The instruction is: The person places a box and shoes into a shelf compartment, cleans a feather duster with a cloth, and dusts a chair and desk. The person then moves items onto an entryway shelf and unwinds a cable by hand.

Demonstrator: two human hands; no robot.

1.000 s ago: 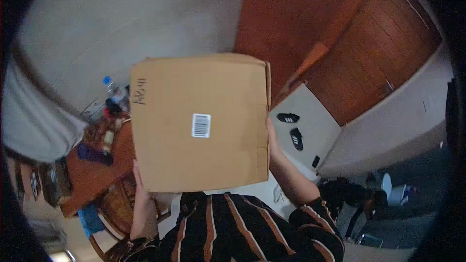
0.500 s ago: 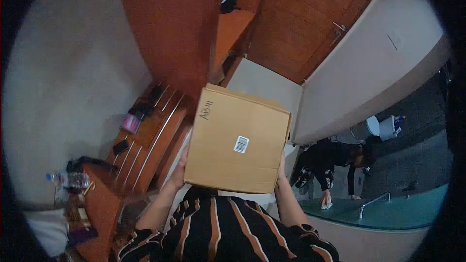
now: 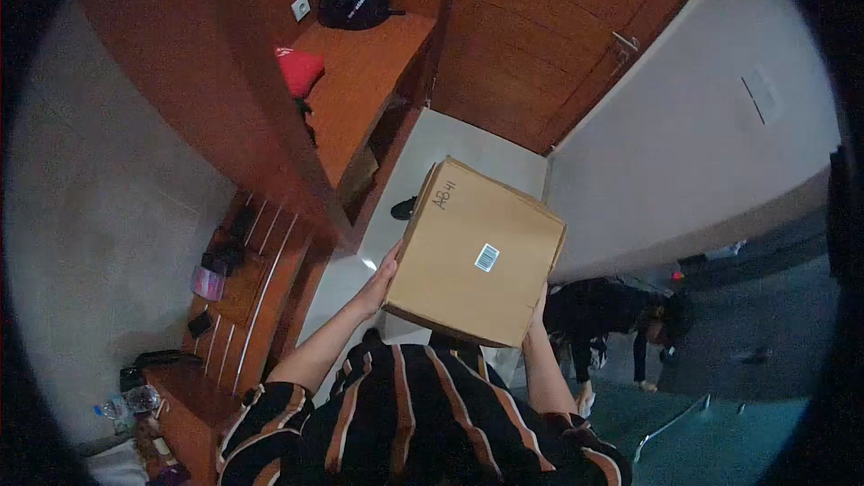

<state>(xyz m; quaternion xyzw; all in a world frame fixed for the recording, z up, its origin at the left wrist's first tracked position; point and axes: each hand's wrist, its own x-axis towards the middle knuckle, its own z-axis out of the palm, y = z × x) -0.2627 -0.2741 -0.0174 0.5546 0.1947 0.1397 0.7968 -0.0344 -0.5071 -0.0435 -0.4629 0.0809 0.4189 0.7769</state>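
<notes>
A closed brown cardboard box (image 3: 450, 261) is held out in front of my striped shirt, slightly tilted. "AB41" is handwritten near one corner, and a white barcode label (image 3: 487, 257) sits on its face. My left hand (image 3: 383, 281) grips the left side of the box, fingers partly hidden behind it. On the opposite side, my right hand (image 3: 538, 313) presses against the edge, most of its fingers out of sight. Between them the two hands carry the box above a pale tiled floor (image 3: 462, 137).
A wooden cabinet shelf (image 3: 387, 54) on the left holds a black rounded item (image 3: 355, 0) and a red item (image 3: 300, 70). Ahead stands a wooden door (image 3: 549, 36). To the right, another person (image 3: 612, 310) bends beside a glass panel (image 3: 720, 441) with a handle.
My view has turned and moved forward, showing more of the shelf with the black and red items. The box, still in both hands, has shifted right and tilted more.
</notes>
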